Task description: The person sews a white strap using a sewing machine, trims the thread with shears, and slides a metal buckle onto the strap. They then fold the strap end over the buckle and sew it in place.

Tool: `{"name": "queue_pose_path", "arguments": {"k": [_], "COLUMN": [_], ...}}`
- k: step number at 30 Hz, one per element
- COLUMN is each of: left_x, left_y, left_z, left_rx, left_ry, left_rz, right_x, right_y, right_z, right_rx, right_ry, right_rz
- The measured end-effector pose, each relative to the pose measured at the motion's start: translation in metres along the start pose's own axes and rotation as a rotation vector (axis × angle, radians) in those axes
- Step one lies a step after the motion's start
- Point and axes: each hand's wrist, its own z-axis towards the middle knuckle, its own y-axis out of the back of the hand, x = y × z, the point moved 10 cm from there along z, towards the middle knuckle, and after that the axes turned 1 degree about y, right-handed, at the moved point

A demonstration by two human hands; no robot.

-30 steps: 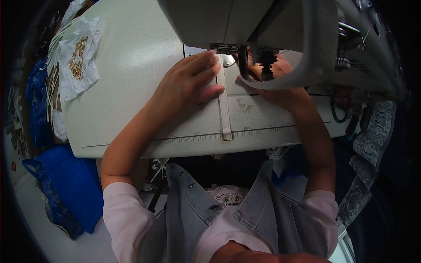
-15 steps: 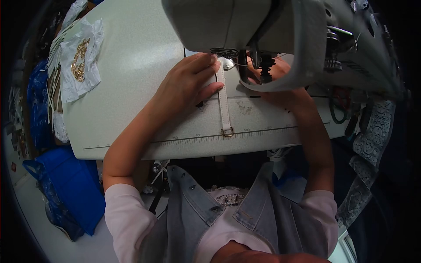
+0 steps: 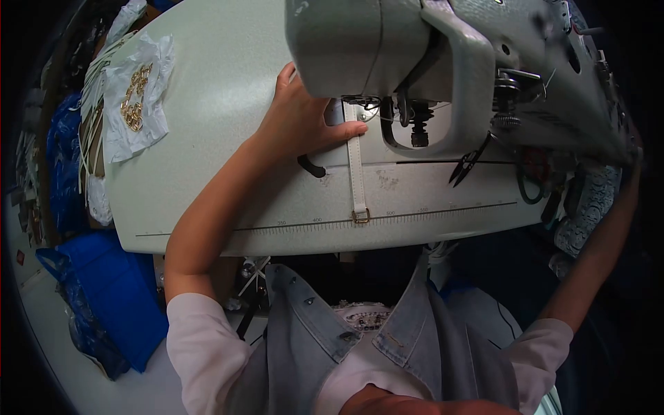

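A narrow white strap (image 3: 355, 169) with stitched edges runs down from under the sewing machine head (image 3: 339, 48). A small metal buckle (image 3: 361, 216) is at its near end, over the printed ruler. My left hand (image 3: 301, 117) rests on the machine bed, spread open, its thumb touching the strap just in front of the needle area. The machine head hides some of its fingers. My right hand (image 3: 634, 153) reaches to the far right end of the machine, dark and mostly hidden, so its fingers cannot be made out.
Dark thread snips (image 3: 470, 163) lie right of the presser foot. Gold-coloured metal pieces (image 3: 135, 100) sit on crumpled white paper (image 3: 155, 114) at the left, beside thin white strips (image 3: 90, 117). A blue bag (image 3: 111, 297) stands at lower left; patterned lace trim (image 3: 588, 214) hangs at right.
My right hand has left the needle area and moved far right along the machine, uncovering the snips. My left hand's fingers have spread, with the thumb on the strap. The view has shifted slightly.
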Motion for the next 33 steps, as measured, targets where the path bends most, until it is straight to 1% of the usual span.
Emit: {"name": "queue_pose_path", "arguments": {"k": [1, 3, 4, 6, 7, 8, 9, 10, 11, 12, 13, 15, 16, 18, 19, 20, 21, 22, 23, 24, 25, 26, 27, 30, 31, 32, 33], "left_x": [0.003, -0.002, -0.004, 0.006, 0.008, 0.005, 0.004, 0.002, 0.001, -0.004, -0.007, -0.021, -0.02, -0.021, -0.021, -0.02, -0.019, -0.019, -0.019, -0.02, -0.02, -0.018, -0.017, -0.017, -0.017, -0.017, -0.017], "left_y": [-0.002, 0.004, 0.005, -0.003, -0.004, -0.001, -0.001, 0.0, 0.005, 0.009, 0.01, 0.014, 0.01, 0.01, 0.009, 0.009, 0.009, 0.01, 0.01, 0.011, 0.013, 0.012, 0.012, 0.013, 0.013, 0.014, 0.02], "left_z": [0.001, 0.002, 0.003, 0.001, -0.001, -0.005, -0.011, -0.018, -0.028, -0.04, -0.051, -0.074, -0.088, -0.104, -0.108, -0.109, -0.109, -0.109, -0.11, -0.11, -0.109, -0.108, -0.109, -0.11, -0.111, -0.111, -0.111], "left_rx": [0.032, -0.042, -0.071, 0.033, 0.065, 0.088, 0.105, 0.121, 0.071, 0.024, 0.032, 0.027, 0.047, 0.039, 0.028, 0.026, 0.021, 0.023, 0.027, 0.009, -0.011, -0.013, -0.011, -0.016, -0.016, -0.018, -0.08], "left_ry": [0.026, -0.057, -0.086, 0.01, 0.044, 0.068, 0.081, 0.093, 0.06, 0.03, 0.04, -0.006, 0.036, 0.068, 0.083, 0.098, 0.106, 0.11, 0.114, 0.118, 0.12, 0.12, 0.124, 0.126, 0.12, 0.123, 0.113], "left_rz": [0.002, 0.0, 0.0, -0.159, -0.209, -0.146, -0.112, -0.078, -0.016, 0.047, 0.053, 0.099, 0.102, 0.091, 0.07, 0.067, 0.053, 0.039, 0.039, 0.01, -0.02, -0.022, -0.029, -0.036, -0.03, -0.034, -0.097], "right_x": [-0.023, -0.065, -0.073, -0.071, -0.079, -0.087, -0.09, -0.089, -0.085, -0.082, -0.081, -0.077, -0.075, -0.054, -0.023, 0.022, 0.07, 0.116, 0.16, 0.218, 0.295, 0.317, 0.319, 0.309, 0.311, 0.32, 0.329], "right_y": [-0.002, -0.009, -0.014, -0.026, -0.034, -0.043, -0.037, -0.024, -0.012, -0.002, 0.005, 0.013, 0.016, 0.03, 0.043, 0.051, 0.05, 0.033, -0.007, -0.047, -0.077, -0.095, -0.11, -0.127, -0.13, -0.129, -0.128], "right_z": [-0.007, -0.032, -0.056, -0.097, -0.107, -0.117, -0.109, -0.092, -0.071, -0.055, -0.044, -0.035, -0.038, -0.059, -0.081, -0.111, -0.145, -0.182, -0.225, -0.273, -0.312, -0.329, -0.345, -0.348, -0.347, -0.348, -0.348], "right_rx": [0.016, 0.04, 0.04, 0.036, 0.069, 0.092, 0.086, 0.077, 0.064, 0.051, 0.044, 0.024, 0.001, -0.099, -0.205, -0.293, -0.324, -0.197, 0.154, 0.5, 0.745, 0.829, 0.915, 0.879, 0.884, 0.857, 0.824], "right_ry": [-0.004, 0.032, 0.101, 0.14, 0.037, -0.069, -0.15, -0.179, -0.2, -0.213, -0.215, -0.212, -0.201, -0.138, -0.074, 0.007, 0.093, 0.201, 0.369, 0.527, 0.707, 0.592, 0.472, 0.448, 0.453, 0.559, 0.666], "right_rz": [-0.02, -0.09, -0.144, -0.164, -0.06, 0.04, 0.101, 0.128, 0.155, 0.178, 0.191, 0.19, 0.16, 0.04, -0.049, -0.053, -0.001, 0.112, 0.231, 0.267, 0.045, 0.081, 0.116, 0.143, 0.14, 0.134, 0.127]}}
